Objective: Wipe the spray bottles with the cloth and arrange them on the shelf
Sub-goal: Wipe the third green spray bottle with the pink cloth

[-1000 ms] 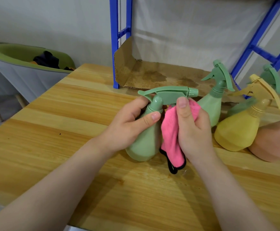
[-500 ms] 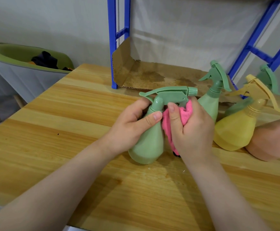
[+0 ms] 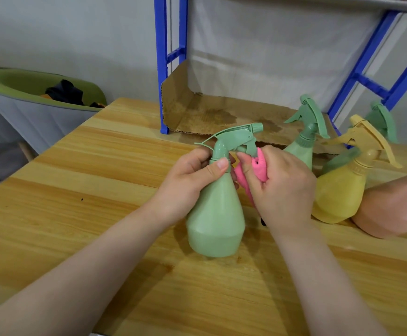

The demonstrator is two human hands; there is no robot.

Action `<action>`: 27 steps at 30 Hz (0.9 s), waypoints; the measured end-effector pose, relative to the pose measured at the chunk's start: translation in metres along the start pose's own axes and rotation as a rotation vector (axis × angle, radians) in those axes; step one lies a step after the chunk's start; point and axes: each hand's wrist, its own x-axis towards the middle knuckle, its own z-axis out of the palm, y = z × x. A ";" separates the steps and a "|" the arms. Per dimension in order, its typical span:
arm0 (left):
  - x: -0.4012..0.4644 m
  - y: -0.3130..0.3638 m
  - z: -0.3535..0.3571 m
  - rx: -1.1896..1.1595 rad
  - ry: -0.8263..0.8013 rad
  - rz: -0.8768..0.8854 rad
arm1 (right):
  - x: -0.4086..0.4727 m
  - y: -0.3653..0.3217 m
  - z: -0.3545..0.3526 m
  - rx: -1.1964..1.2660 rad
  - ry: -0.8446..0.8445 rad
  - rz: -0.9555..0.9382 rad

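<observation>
Five spray bottles are in view on a wooden surface (image 3: 76, 214). At far left, off the surface, stands a green-rimmed chair (image 3: 28, 103) with dark items lying in its seat. Moving right, the left hand (image 3: 188, 183) has its grip clenched around the neck of the nearest green bottle (image 3: 215, 214), thumb laid across the front; the bottle is tilted, with its base toward the near edge and its nozzle pointing right. Whether its base touches the surface cannot be told. Just right of the neck, the right hand (image 3: 282, 187) has its grip grasping a bunched pink cloth (image 3: 258, 166), which is pressed against the bottle under the trigger. Beyond the hands, a blue shelf frame (image 3: 162, 69) rises at the far side, with a stained cardboard sheet (image 3: 222, 115) lying on its lowest level. That level holds no bottle. Right of the hands, a second green bottle (image 3: 301, 146) stands upright near the cardboard edge. Further right, a yellow bottle (image 3: 340, 192) leans to the left, and a third green bottle (image 3: 379, 120) stands behind it, partly hidden. At far right, a peach-coloured bottle (image 3: 391, 209) lies touching the yellow one, its top cut off by the frame edge.
</observation>
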 end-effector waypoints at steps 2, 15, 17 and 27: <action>0.000 0.001 0.000 -0.009 0.016 -0.025 | 0.001 -0.001 -0.001 -0.024 0.019 -0.002; 0.009 0.021 -0.003 0.030 -0.004 -0.069 | -0.003 0.008 -0.001 0.309 -0.025 0.089; 0.015 0.029 -0.008 0.051 0.000 -0.042 | -0.003 0.011 -0.002 0.438 -0.031 0.194; 0.033 0.047 0.008 -0.238 0.154 0.318 | 0.009 -0.024 -0.011 1.162 -0.150 1.020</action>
